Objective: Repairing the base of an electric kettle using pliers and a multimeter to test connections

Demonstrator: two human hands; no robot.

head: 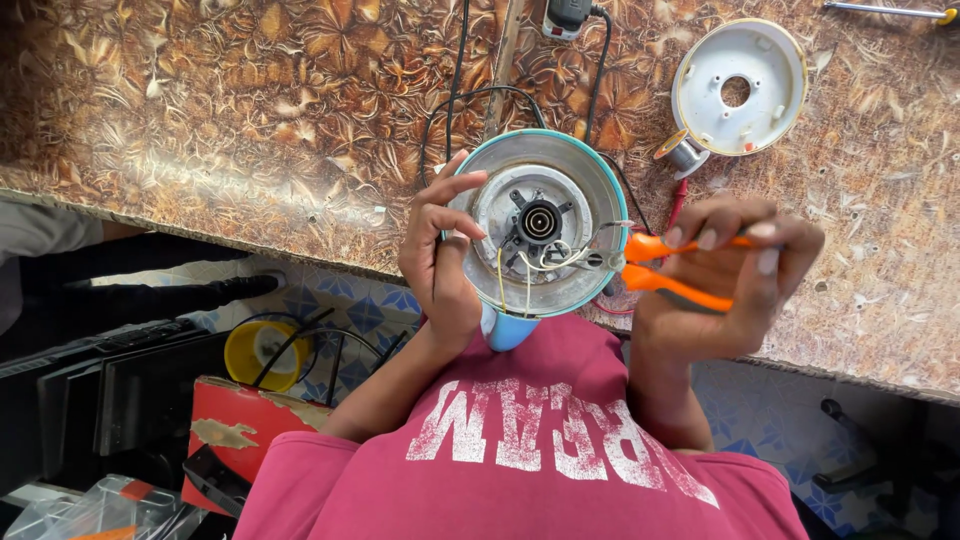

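At the edge of the patterned worktop (250, 120), head view, an upturned electric kettle (537, 225) lay with its base open. Left hand (440, 262) gripped its rim. Right hand (725, 275) was closed around orange-handled pliers (660, 268), whose tips met the exposed wires (545, 262). A white base cover (740, 88) lay well apart.

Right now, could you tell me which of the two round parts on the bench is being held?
The kettle base with the teal rim and exposed wiring: the left hand grips its edge, and the right hand works pliers at it. The white disc lies untouched beyond.
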